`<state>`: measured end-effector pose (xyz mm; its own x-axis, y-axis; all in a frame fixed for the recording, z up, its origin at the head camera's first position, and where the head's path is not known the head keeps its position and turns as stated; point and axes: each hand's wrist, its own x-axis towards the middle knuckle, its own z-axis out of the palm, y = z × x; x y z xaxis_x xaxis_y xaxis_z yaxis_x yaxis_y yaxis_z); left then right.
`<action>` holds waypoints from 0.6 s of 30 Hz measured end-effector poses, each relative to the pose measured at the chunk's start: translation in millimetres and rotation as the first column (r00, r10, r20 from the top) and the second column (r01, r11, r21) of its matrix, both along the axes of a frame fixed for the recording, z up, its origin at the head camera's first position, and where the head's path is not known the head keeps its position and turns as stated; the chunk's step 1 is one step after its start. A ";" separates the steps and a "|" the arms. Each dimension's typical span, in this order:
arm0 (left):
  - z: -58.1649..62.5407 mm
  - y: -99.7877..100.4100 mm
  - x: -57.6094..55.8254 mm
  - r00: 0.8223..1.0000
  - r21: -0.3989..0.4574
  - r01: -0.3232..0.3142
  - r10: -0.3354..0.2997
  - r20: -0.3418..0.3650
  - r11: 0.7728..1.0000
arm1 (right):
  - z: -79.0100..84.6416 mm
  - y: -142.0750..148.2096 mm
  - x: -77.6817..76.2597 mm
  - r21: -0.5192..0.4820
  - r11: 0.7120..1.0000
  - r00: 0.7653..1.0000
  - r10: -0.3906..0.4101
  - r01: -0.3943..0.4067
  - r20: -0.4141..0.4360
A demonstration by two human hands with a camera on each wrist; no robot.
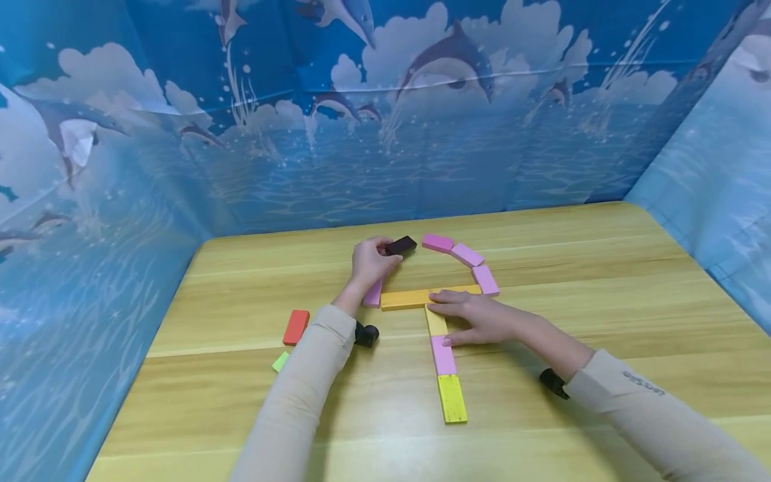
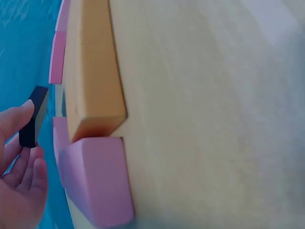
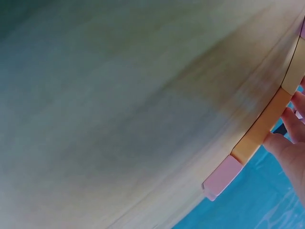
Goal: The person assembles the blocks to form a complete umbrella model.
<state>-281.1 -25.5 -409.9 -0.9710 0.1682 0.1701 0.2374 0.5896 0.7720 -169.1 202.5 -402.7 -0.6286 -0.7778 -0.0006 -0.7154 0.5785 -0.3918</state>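
Note:
My left hand (image 1: 367, 264) pinches a black block (image 1: 401, 246) between thumb and fingers at the far side of the layout. In the left wrist view the black block (image 2: 33, 121) is tilted between the thumb and fingers. Extended fingers of my right hand (image 1: 484, 317) rest on the orange bar (image 1: 405, 300) and by the stem of blocks under it. That stem runs cream block (image 1: 436, 322), pink block (image 1: 444, 355), yellow block (image 1: 453, 399). Pink blocks (image 1: 467, 255) curve above the bar's right end; a purple block (image 1: 373, 295) touches its left end, partly hidden by my left hand.
A red block (image 1: 296, 327) and a green block (image 1: 280, 362), partly covered by the left sleeve, lie left of the layout. The wooden table (image 1: 235, 288) backs onto a blue dolphin-print cloth (image 1: 385, 167). Black wrist devices (image 1: 365, 335) sit under both sleeves.

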 end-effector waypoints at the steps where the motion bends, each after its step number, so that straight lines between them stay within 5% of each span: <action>1: -0.1 0.4 -0.5 1.000 0.005 0.001 -0.001 0.009 1.000 | -0.4 -0.4 0.3 -0.001 1.000 1.000 0.001 -0.001 0.000; 18: -8.3 18.8 -11.1 0.999 -0.010 -0.026 0.026 0.019 1.000 | -1.0 1.2 -0.2 0.006 1.000 1.000 0.008 -0.008 -0.012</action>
